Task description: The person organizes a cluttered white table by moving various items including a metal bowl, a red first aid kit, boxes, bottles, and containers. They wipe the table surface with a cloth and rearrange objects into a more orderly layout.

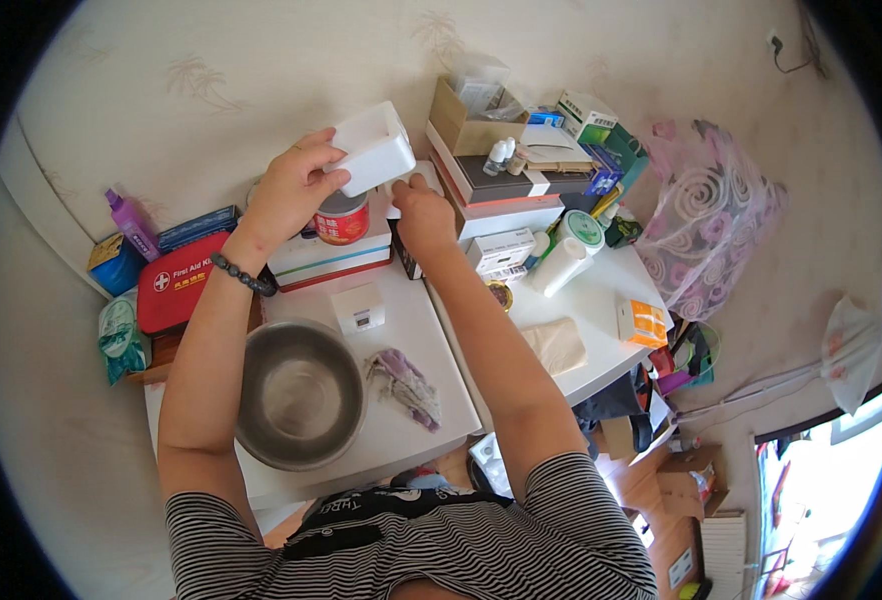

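My left hand [296, 190], a bead bracelet on its wrist, grips a white open-topped plastic box [373, 155] by its left side and holds it tilted above a red tin can [343, 220]. The can stands on a stack of white boxes [326, 262] by the wall. Just right of it, my right hand [424, 212] is closed, knuckles up, beside a white item that is partly hidden; what its fingers hold I cannot make out. Nearer me sit a steel basin [301, 395], a small white box [359, 307] and a crumpled purple-grey cloth [404, 388].
At left are a red first-aid case [183, 283], a purple bottle [133, 225] and a green packet [121, 335]. Boxes and books [496, 180] are piled right of my hands. Farther right stand a white roll [561, 266] and an orange-white box [642, 323].
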`<act>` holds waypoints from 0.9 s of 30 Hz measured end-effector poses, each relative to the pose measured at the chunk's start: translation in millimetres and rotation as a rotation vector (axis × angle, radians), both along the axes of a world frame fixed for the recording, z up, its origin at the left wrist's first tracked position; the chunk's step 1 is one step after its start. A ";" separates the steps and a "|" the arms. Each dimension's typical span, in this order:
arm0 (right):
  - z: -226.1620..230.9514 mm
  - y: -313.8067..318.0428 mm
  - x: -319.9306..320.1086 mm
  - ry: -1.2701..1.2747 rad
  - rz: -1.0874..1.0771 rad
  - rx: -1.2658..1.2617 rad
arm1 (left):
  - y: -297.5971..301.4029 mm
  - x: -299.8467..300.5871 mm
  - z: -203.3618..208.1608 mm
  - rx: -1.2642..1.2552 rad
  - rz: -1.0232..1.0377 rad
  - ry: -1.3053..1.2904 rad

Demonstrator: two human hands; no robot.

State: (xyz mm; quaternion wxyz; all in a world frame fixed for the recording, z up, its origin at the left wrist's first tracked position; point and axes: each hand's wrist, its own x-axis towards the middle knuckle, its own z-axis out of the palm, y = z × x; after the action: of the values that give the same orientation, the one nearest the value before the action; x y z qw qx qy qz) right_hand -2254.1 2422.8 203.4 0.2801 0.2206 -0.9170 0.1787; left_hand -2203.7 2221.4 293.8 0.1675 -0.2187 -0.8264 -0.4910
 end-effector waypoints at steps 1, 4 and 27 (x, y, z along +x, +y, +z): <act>0.1 4.0 -0.3 -0.035 0.018 0.005 | -3.2 3.4 0.7 -0.012 -0.004 -0.027; 1.6 7.6 -4.7 -0.069 0.048 0.081 | -8.4 12.1 4.4 -0.129 0.034 -0.009; -18.4 26.0 12.0 -0.060 0.122 0.011 | 7.4 16.2 6.7 -0.307 0.101 0.082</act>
State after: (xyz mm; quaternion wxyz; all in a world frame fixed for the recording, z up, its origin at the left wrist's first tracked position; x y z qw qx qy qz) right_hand -2242.1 2448.8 185.0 0.2399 0.2721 -0.9108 0.1970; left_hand -2187.4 2228.8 300.5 0.1899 -0.2197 -0.8942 -0.3406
